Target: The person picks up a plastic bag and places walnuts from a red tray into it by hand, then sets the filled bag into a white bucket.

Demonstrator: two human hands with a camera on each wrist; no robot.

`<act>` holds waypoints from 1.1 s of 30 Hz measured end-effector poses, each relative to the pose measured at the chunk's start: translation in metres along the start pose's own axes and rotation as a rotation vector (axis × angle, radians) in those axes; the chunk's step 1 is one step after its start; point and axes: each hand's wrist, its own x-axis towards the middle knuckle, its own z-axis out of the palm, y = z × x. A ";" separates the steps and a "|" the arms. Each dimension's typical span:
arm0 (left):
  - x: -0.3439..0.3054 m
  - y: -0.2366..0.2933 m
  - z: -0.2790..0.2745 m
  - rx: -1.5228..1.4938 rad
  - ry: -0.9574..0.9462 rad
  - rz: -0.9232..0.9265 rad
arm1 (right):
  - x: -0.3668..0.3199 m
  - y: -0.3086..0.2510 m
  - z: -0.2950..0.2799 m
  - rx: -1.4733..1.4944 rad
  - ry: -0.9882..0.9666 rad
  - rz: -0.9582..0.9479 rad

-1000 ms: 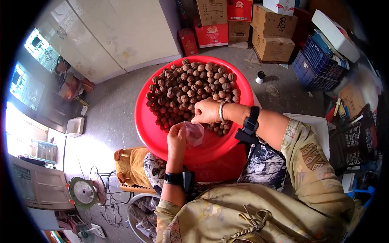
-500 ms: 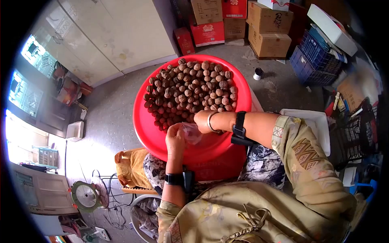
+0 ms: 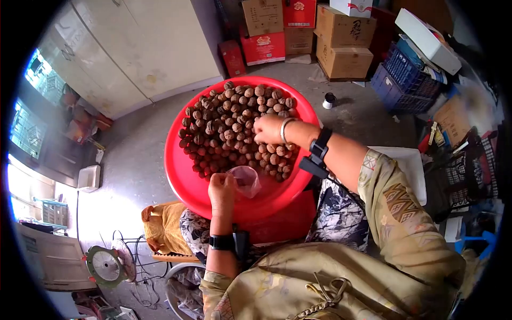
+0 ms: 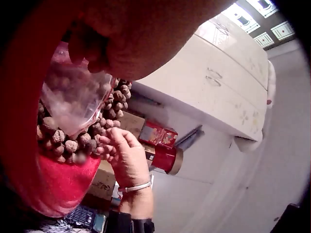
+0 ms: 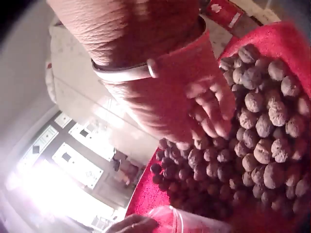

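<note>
Right hand (image 3: 271,129) moved over walnuts (image 3: 229,120), bag (image 3: 246,184) slanting, mouth toward them

In the centre, the basin (image 3: 184,178) is of smooth, glossy red plastic. The walnuts (image 3: 229,134) have rough, matt shells. The bracelet (image 5: 126,74) at upper left of the right wrist view is smooth, perhaps metal.

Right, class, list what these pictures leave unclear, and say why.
Right wrist view: whether the right hand grips anything; its curled fingers hide this.
Right wrist view: most of the left hand, cut off by the bottom edge.
Head view: much of the red basin, hidden under walnuts.
Head view: fine print on a brown carton, too small.
</note>
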 end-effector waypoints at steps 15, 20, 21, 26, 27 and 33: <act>0.003 -0.006 -0.003 -0.168 -0.111 -0.009 | -0.013 0.001 0.033 -0.388 -0.424 -0.093; -0.002 0.002 -0.002 -0.137 -0.075 -0.010 | 0.001 0.001 0.063 -0.562 -0.612 0.037; -0.002 0.001 -0.002 -0.136 -0.074 -0.011 | 0.004 0.001 0.069 -0.624 -0.640 0.044; -0.002 0.002 -0.003 -0.139 -0.100 -0.025 | 0.003 -0.001 0.069 -0.604 -0.565 0.046; -0.001 0.002 -0.002 -0.138 -0.102 -0.025 | 0.000 -0.005 0.064 -0.602 -0.564 0.048; -0.001 0.002 -0.002 -0.149 -0.097 -0.017 | -0.002 -0.015 0.055 -0.607 -0.626 0.078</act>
